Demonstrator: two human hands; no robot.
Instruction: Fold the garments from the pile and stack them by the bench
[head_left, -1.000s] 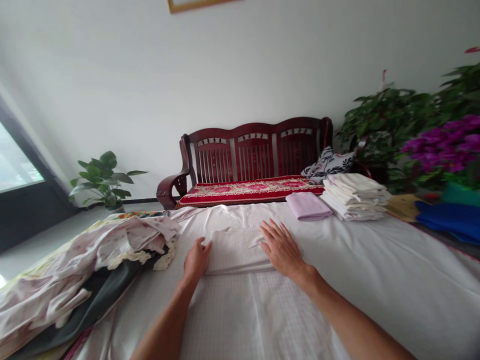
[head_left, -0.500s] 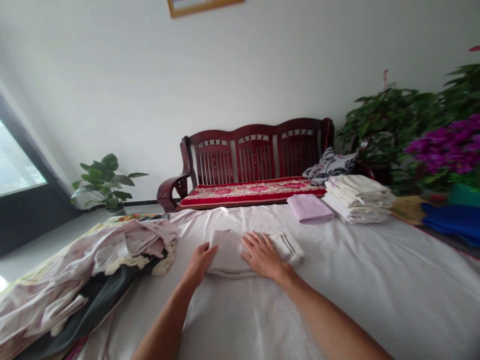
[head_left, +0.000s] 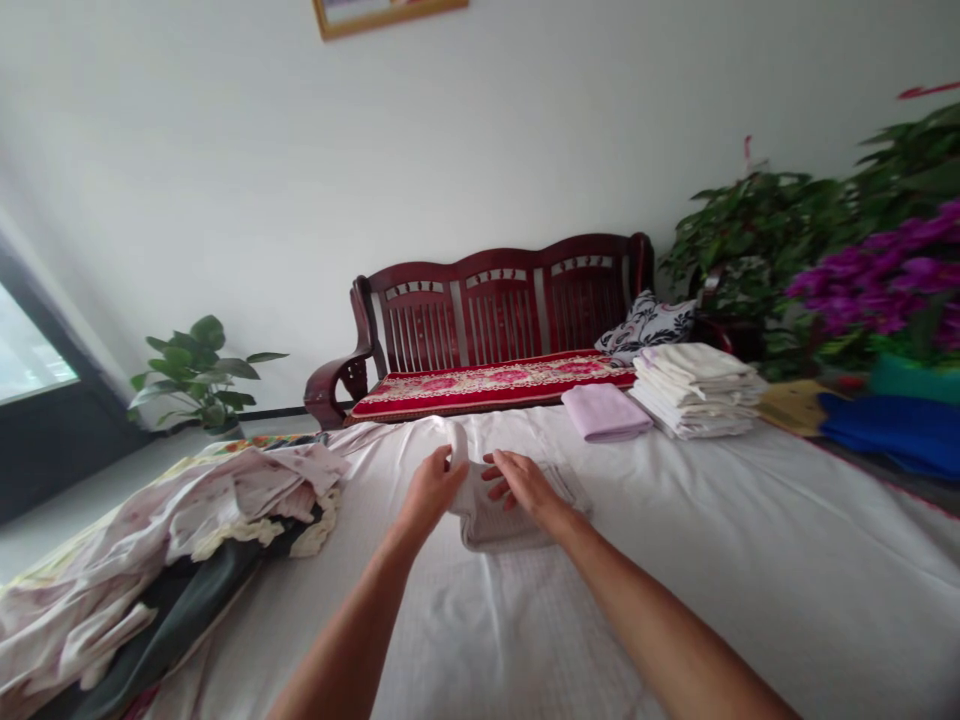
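A pale grey-white folded cloth (head_left: 502,530) lies on the white sheet in front of me; I cannot tell what kind of garment or linen it is. My left hand (head_left: 436,487) pinches its left end, which is lifted and bent up over the rest. Just above the middle of the cloth is my right hand (head_left: 529,487), fingers apart and slightly curled, holding nothing. Its wrist hides part of the cloth's right side.
To the left lies a heap of rumpled clothes (head_left: 225,510). A folded lilac cloth (head_left: 606,412) and a stack of folded white cloths (head_left: 697,390) sit at the back right. Beyond the white sheet (head_left: 735,560) stand a wooden bench (head_left: 495,310) and plants.
My left hand has raised the cloth's left end and moved it rightward. My right hand has come up from lying flat on the cloth. The view has shifted slightly to the right.
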